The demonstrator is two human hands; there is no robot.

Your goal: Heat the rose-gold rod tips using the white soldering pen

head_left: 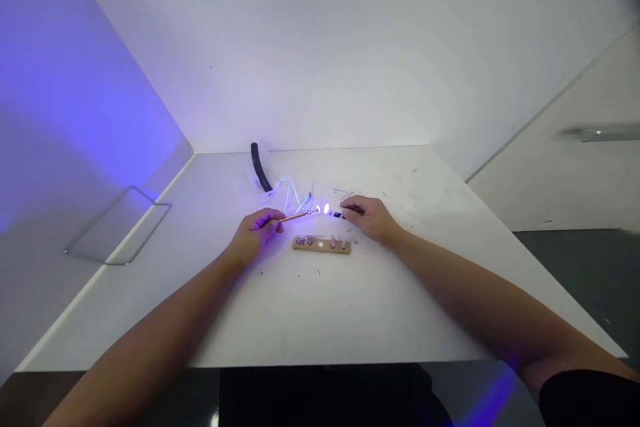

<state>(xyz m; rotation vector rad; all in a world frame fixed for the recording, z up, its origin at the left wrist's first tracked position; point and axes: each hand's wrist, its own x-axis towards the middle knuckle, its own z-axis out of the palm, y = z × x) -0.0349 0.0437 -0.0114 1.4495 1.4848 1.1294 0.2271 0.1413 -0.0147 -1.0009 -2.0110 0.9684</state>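
Observation:
My left hand (257, 233) pinches a thin orange-brown stick (295, 216), whose tip points right into a bright violet-white glow. My right hand (369, 217) is closed, thumb and fingers together, at the end of a small dark light (337, 215). The glow lies between this light and the stick's tip, and its glare hides whatever is at the tip. Just in front of both hands lies a narrow wooden strip (321, 246) with several small shiny or clear pegs standing on it and a white spot in its middle.
A pale cable (287, 185) loops behind my left hand, next to a curved black tube (260, 167). Dark specks and marks dot the white table (380, 320). A bent wire frame (120, 227) leans at the left wall. White walls close off the back and left.

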